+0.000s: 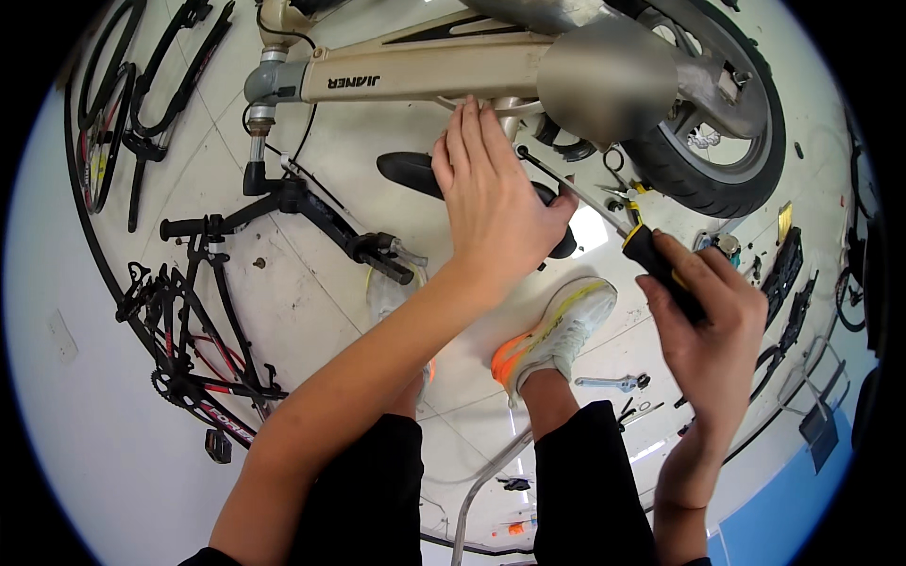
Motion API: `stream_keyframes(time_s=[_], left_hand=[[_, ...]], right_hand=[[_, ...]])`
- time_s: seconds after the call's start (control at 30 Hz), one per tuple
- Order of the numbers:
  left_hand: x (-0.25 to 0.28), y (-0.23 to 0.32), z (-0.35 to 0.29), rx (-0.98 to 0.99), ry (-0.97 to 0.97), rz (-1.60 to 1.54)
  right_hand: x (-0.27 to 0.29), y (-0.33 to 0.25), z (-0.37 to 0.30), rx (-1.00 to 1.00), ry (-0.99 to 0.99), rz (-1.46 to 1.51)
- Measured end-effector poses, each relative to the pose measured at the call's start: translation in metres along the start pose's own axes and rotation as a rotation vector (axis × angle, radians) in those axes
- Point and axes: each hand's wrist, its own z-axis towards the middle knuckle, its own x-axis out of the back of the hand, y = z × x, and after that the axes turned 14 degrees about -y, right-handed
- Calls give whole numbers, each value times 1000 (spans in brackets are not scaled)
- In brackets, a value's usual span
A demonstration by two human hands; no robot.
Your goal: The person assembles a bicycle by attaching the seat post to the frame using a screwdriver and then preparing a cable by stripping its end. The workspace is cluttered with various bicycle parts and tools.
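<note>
A beige electric bike frame (425,75) lies across the top of the view, with its wheel (727,141) at the right. My left hand (491,184) is stretched out over the black saddle (415,174), fingers extended, fingertips against the frame's lower edge. Its thumb points toward the screwdriver shaft. My right hand (713,311) is wrapped round the black and yellow handle of a screwdriver (651,255). The shaft slants up and left past my left thumb, with its dark end close to the seat post (511,118). Whether that end touches anything, I cannot tell.
Black handlebars (302,203) extend below the bike's front end. Bike frames (203,377) and forks (160,104) lie at the left. An adjustable wrench (613,383) rests right of my shoes (557,330). Loose tools and parts, including pliers (628,196), are scattered at the right.
</note>
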Motion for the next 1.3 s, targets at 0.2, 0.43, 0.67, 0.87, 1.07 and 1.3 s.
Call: stream_keyframes(time_s=[0.2,0.43,0.67,0.87,1.07,1.3], left_hand=[[11,-23,-11,-13,-2,-7],[29,-50,-36,-50,-114,93],[46,-57,-47,-98,-29,116],[78,-99,-69,-32,-87,237],[97,-136,-88,-99,-143,115],[97,-154,-93,-53,-159,197]], right_hand=[[-2,-32,17,36,-24,-104],[-2,-76,27,37,-128,-333],[7,-164,45,176,-119,-801],[8,-216,90,579,-253,-605],[-40,-236,75,346,-41,71],[-87,-249,85,75,552,-60]])
